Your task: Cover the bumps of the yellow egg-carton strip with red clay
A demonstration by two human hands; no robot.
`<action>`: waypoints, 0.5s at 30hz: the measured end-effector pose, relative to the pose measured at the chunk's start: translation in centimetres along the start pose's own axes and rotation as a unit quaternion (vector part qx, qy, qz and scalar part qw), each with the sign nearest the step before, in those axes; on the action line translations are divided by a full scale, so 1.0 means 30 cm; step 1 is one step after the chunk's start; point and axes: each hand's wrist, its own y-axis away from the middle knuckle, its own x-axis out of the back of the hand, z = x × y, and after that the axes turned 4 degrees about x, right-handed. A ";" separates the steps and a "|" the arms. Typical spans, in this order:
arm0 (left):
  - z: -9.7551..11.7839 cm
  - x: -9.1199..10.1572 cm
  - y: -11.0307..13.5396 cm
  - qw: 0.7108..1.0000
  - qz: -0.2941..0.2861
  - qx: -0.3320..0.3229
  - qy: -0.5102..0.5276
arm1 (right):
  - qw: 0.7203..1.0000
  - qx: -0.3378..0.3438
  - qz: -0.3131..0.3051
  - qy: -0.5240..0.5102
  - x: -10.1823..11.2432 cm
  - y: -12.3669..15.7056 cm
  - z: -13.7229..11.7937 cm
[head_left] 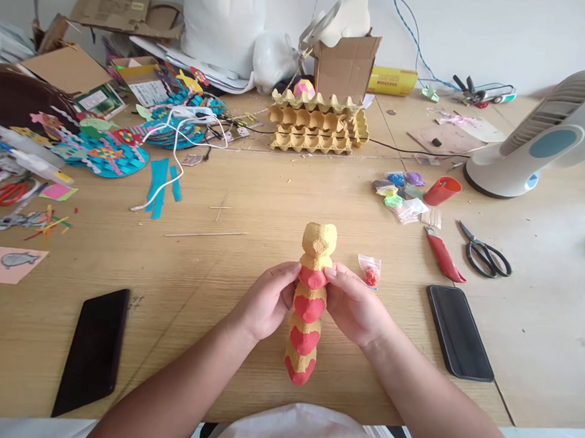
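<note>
Between my two hands is a strip of egg carton cups (308, 307), yellow-tan, with red covering the lower part of several cups. The topmost cup is plain yellow with no red on it. My left hand (271, 296) grips the strip's left side, thumb near the uppermost red patch. On the opposite side, my right hand (354, 301) pinches the same cup with its thumb and fingers. Most of the fingers are hidden behind or beside the strip. Just beyond my right hand lies a small clear bag of red clay-like material (370, 273).
Phones lie at left (94, 345) and right (459, 332). Near the right one are a red cutter (445, 256) and black scissors (483, 254). Small coloured bags surround a red cup (441, 191). Egg cartons (311, 140) stack at the back, beside a white fan (543, 140). Sticks (206, 233) lie mid-table.
</note>
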 end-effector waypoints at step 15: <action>-0.003 0.001 0.000 1.000 0.015 0.000 -0.012 | 0.998 0.048 -0.003 0.045 -0.003 -0.018 -0.012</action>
